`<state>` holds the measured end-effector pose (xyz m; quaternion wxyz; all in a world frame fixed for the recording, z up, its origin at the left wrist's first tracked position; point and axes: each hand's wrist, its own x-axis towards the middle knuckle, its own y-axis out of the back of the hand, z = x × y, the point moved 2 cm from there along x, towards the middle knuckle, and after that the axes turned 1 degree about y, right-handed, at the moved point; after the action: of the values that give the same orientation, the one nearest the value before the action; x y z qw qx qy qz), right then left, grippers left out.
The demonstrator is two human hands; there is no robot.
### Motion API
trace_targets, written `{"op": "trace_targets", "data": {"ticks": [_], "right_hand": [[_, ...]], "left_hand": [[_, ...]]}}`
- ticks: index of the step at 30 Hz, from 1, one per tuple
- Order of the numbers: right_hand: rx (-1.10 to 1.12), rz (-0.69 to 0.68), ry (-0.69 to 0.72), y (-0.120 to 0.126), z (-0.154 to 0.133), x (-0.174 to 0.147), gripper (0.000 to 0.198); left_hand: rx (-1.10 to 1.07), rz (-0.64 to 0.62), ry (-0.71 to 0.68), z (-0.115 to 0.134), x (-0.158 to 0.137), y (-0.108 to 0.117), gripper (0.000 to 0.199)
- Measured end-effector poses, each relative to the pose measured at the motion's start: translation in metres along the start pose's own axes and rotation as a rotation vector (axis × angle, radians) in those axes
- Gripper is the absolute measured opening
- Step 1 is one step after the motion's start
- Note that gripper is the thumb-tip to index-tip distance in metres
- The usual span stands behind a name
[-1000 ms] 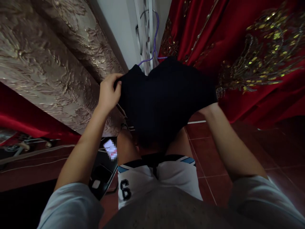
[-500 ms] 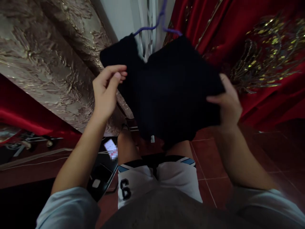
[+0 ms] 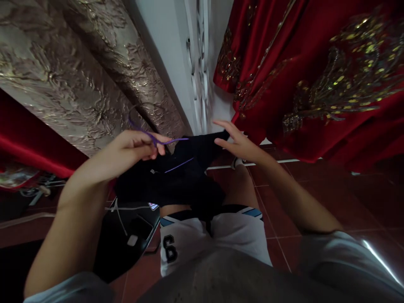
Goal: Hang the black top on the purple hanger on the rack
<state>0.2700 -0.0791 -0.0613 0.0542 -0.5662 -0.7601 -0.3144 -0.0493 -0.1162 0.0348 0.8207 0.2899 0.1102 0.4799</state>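
A dark navy or black garment (image 3: 192, 185) lies across my thighs, its shape hard to read in the dim light. A thin purple clothes hanger (image 3: 176, 139) runs from my left hand (image 3: 139, 145) to the garment, and part of its bar shows against the cloth. My left fingers are closed round the hanger near the base of its hook. At the garment's far right end is my right hand (image 3: 236, 143), thumb and forefinger spread apart. The garment's tip shows between them, without a visible grip.
Red embroidered cloth (image 3: 265, 84) hangs at the right, a textured gold-beige curtain (image 3: 94, 75) at the left. To my left is a glossy black surface (image 3: 116, 252) with a small white case (image 3: 132, 240), a dark phone-like device (image 3: 142, 227) and a cable. Red tiles (image 3: 284, 210) cover the floor.
The garment has come down and tipped from facing me to lying over my thighs. My left hand has gone from beside its shoulder to the hanger. My right hand has let go of its side.
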Motion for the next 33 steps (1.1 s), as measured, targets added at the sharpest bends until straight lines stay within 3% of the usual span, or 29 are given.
{"op": "trace_targets", "data": {"ticks": [1,3,4,7,10,12,13,16,19,23,25,28,30,31,33], "right_hand": [[0.024,-0.052,-0.049,0.001,0.009,0.0,0.037],[0.122,-0.101,-0.154,0.008,0.019,0.002,0.04],[0.181,-0.055,-0.193,0.014,0.02,0.006,0.043],[0.294,0.269,-0.224,0.042,0.011,0.031,0.042],[0.233,0.461,-0.211,0.068,-0.006,0.067,0.042],[0.161,0.53,-0.194,0.078,-0.019,0.08,0.045],[0.137,0.57,-0.172,0.081,-0.025,0.081,0.046],[0.177,0.694,-0.06,0.081,-0.039,0.059,0.041],[0.233,0.791,-0.011,0.077,-0.035,0.022,0.037],[0.178,0.85,-0.084,0.071,-0.006,-0.012,0.033],[0.108,0.955,-0.053,0.058,0.004,-0.025,0.025],[-0.007,1.18,0.02,0.016,0.003,-0.056,0.041],[-0.005,1.238,-0.078,-0.025,0.0,-0.083,0.039],[0.062,1.157,-0.193,-0.046,0.0,-0.094,0.027],[0.34,0.78,-0.423,-0.086,0.001,-0.108,0.019]], "left_hand": [[0.017,0.076,-0.021,-0.001,0.004,0.003,0.013],[0.024,0.259,-0.064,-0.004,0.014,0.006,0.025],[0.035,0.356,-0.095,-0.006,0.018,0.006,0.033],[0.192,0.661,-0.241,-0.003,0.021,-0.002,0.043],[0.389,0.956,-0.39,0.015,0.007,-0.025,0.04],[0.444,0.948,-0.457,0.024,-0.001,-0.048,0.035],[0.453,0.866,-0.452,0.025,0.0,-0.06,0.036],[0.497,0.522,-0.285,0.01,0.012,-0.093,0.048],[0.551,0.399,-0.109,-0.017,0.026,-0.114,0.063],[0.362,0.508,-0.073,-0.04,0.022,-0.135,0.042],[0.182,0.558,-0.098,-0.043,0.014,-0.149,0.029],[-0.112,0.665,-0.093,-0.041,0.004,-0.175,0.019],[-0.302,0.763,-0.073,-0.038,0.002,-0.193,0.02],[-0.384,0.807,-0.065,-0.036,0.002,-0.202,0.022],[-0.49,0.869,-0.057,-0.032,0.003,-0.214,0.028]]}}
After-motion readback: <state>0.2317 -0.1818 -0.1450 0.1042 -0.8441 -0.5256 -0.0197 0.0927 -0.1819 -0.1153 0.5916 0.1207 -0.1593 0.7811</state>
